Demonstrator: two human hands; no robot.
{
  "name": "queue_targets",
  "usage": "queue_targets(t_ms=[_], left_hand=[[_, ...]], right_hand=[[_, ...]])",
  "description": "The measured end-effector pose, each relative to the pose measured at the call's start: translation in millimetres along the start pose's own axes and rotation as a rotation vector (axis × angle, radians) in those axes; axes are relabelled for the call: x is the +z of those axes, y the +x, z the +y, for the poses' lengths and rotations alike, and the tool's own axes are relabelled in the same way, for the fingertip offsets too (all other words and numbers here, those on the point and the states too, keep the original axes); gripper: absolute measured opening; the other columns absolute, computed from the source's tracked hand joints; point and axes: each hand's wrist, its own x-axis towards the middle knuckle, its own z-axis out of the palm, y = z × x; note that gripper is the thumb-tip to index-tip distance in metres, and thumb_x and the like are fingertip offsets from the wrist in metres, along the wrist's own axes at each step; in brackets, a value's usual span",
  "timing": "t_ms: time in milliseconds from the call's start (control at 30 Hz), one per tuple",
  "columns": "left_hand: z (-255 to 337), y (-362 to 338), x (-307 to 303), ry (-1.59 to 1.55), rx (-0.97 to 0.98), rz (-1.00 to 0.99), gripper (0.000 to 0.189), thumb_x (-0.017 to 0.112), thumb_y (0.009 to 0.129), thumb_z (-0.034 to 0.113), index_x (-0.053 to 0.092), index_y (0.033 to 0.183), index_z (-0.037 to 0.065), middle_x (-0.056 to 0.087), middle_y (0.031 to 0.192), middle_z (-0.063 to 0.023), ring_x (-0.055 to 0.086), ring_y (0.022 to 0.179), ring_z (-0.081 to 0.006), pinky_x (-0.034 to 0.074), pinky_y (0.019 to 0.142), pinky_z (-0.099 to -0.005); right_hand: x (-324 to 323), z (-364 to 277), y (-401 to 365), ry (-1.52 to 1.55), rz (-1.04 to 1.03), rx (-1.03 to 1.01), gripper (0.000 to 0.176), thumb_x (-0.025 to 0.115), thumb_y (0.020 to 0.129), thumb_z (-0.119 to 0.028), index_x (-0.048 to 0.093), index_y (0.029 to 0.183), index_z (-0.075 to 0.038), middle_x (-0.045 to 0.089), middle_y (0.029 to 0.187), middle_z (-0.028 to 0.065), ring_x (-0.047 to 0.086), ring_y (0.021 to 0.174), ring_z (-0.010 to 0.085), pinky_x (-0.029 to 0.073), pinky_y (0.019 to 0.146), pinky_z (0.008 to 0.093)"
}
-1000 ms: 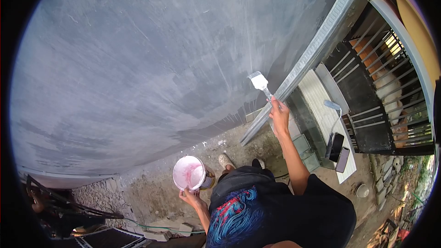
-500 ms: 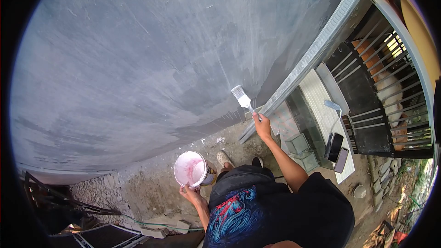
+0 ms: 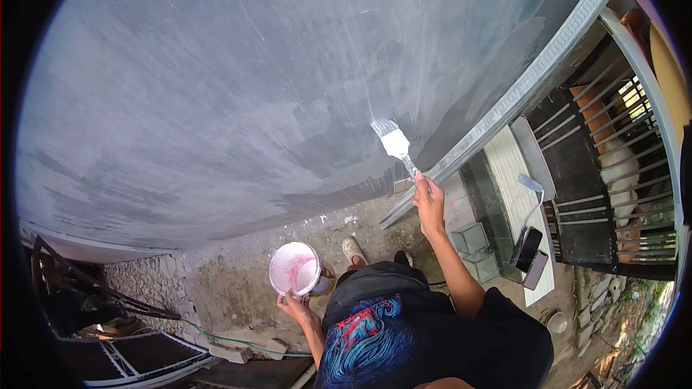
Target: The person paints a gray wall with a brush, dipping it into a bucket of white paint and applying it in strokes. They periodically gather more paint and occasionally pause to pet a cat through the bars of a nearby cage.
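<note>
My right hand (image 3: 428, 205) is closed around the handle of a paintbrush (image 3: 396, 144), whose wide bristles point up at the grey wall (image 3: 238, 101). The bristle tips appear to be at the wall's surface, though contact is hard to confirm. Down to the left, my left hand (image 3: 296, 307) grips the rim of a white paint bucket (image 3: 294, 269). Pinkish-red smears streak the bucket's pale inside. Lighter and darker grey patches cover the wall, with fresh streaks near the brush.
A metal post (image 3: 504, 108) slants along the wall's right edge. Beyond it, a white bench board (image 3: 513, 187) carries a paint roller (image 3: 531, 184) and phones (image 3: 535, 271). A barred cage (image 3: 620, 173) holds a pale-furred animal. Concrete blocks (image 3: 231, 352) and a green hose lie lower left.
My right hand and the paintbrush have moved slightly right in view, with the brush turned more broadside. The view has shifted a little. My left hand still holds the bucket.
</note>
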Motion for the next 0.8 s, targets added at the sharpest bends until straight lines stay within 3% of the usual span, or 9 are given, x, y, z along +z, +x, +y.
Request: queue_targets(t_ms=[100,167,267,300,433,500,567,667,800], left_hand=[[2,-2,6,0.066,-0.018,-0.034,0.040,0.055,0.093,0.021,0.033,0.126,0.014,0.059,0.109,-0.0112,0.062,0.087,-0.0196,0.050,0.064,-0.0286],[6,-11,12,0.053,-0.026,-0.039,0.040,0.055,0.093,0.021,0.033,0.126,0.013,0.060,0.107,-0.0110,0.062,0.086,-0.0193,0.050,0.064,-0.0284],[5,-23,12,0.038,-0.033,-0.041,0.041,0.055,0.093,0.021,0.033,0.126,0.013,0.060,0.105,-0.0106,0.062,0.083,-0.0189,0.049,0.064,-0.0280],[3,-26,7,0.032,-0.029,-0.046,0.041,0.055,0.093,0.021,0.033,0.127,0.013,0.060,0.104,-0.0105,0.062,0.082,-0.0188,0.049,0.063,-0.0279],[-4,-40,-20,-0.025,-0.028,0.032,0.039,0.054,0.093,0.023,0.041,0.128,0.011,0.055,0.088,-0.0029,0.056,0.072,-0.0135,0.047,0.062,-0.0292],[-7,-43,-43,-0.027,-0.024,0.040,0.042,0.053,0.093,0.021,0.040,0.132,0.011,0.058,0.098,-0.0058,0.059,0.076,-0.0150,0.048,0.061,-0.0284],[-6,-45,-58,-0.031,-0.017,0.041,0.045,0.052,0.093,0.019,0.038,0.135,0.011,0.062,0.108,-0.0088,0.063,0.080,-0.0164,0.049,0.061,-0.0275],[-6,-52,-72,-0.069,0.005,0.185,0.037,0.053,0.093,0.022,0.048,0.128,0.012,0.056,0.088,-0.0016,0.055,0.067,-0.0120,0.046,0.056,-0.0260],[-7,-41,-88,-0.096,0.042,0.182,0.041,0.050,0.093,0.019,0.046,0.133,0.009,0.060,0.100,-0.0042,0.060,0.075,-0.0131,0.048,0.058,-0.0261]], right_hand=[[-7,-9,-14,-0.072,-0.062,-0.155,0.044,0.055,0.100,-0.038,0.069,0.102,0.003,0.039,0.057,-0.0034,0.036,0.053,0.0060,0.030,0.050,0.0259],[-9,8,-10,-0.348,0.047,-0.438,0.040,0.055,0.100,-0.035,0.068,0.100,0.002,0.052,0.060,0.0051,0.048,0.055,0.0147,0.039,0.055,0.0309],[-20,61,24,-0.542,0.022,-0.461,0.037,0.056,0.100,-0.032,0.066,0.097,0.003,0.060,0.066,0.0100,0.053,0.061,0.0204,0.042,0.060,0.0361],[-26,93,41,-0.638,0.052,-0.429,0.041,0.056,0.098,-0.036,0.068,0.095,0.002,0.065,0.073,0.0180,0.061,0.069,0.0274,0.045,0.067,0.0399],[-52,194,85,-0.838,0.096,-0.252,0.045,0.057,0.096,-0.042,0.070,0.094,0.002,0.066,0.073,0.0182,0.064,0.072,0.0281,0.045,0.068,0.0404],[-50,205,92,-0.696,0.077,0.090,0.046,0.058,0.094,-0.040,0.071,0.091,0.004,0.069,0.082,0.0224,0.065,0.076,0.0368,0.048,0.075,0.0418],[-33,188,86,-0.650,0.054,0.050,0.046,0.057,0.094,-0.039,0.071,0.090,0.004,0.069,0.081,0.0215,0.065,0.075,0.0345,0.048,0.075,0.0407],[0,138,74,-0.544,0.020,-0.070,0.046,0.055,0.096,-0.038,0.071,0.092,0.005,0.063,0.065,0.0107,0.057,0.062,0.0211,0.044,0.063,0.0361],[37,51,4,-0.223,-0.078,0.032,0.043,0.056,0.099,-0.039,0.067,0.103,0.003,0.032,0.061,-0.0072,0.030,0.056,0.0042,0.027,0.051,0.0225]])
